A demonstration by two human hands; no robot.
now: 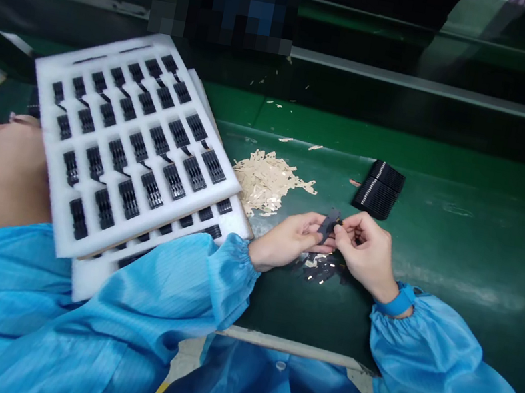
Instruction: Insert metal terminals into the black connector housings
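I saw the left hand [292,237] with its grip clamped on a dark part [327,225], the right hand [368,251] pinching its edge, at twelve o'clock from loose pieces [320,271] on the bench [456,251]; a slackened pinch could have dropped it there.

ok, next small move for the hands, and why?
Probably steady the dark piece with the left hand while the right hand works at its edge: the left already grips it, and the right is bunched close beside it.
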